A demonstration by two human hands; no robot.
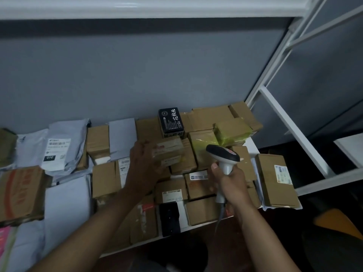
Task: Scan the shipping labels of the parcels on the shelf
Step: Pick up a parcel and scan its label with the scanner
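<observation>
Many parcels cover the white shelf: brown cardboard boxes and grey plastic mailers. My left hand grips a small brown box by its left side, lifted a little above the pile. In my right hand is a white handheld barcode scanner with a dark head, held by its handle; the head points left toward that small box. The scanner's cable hangs down past the shelf's front edge. A black box with white characters stands just behind the held box.
A grey mailer with a white label lies at the left, a large brown carton with red print at the far left. A flat brown box with a label sits at the right end. White shelf posts rise at right.
</observation>
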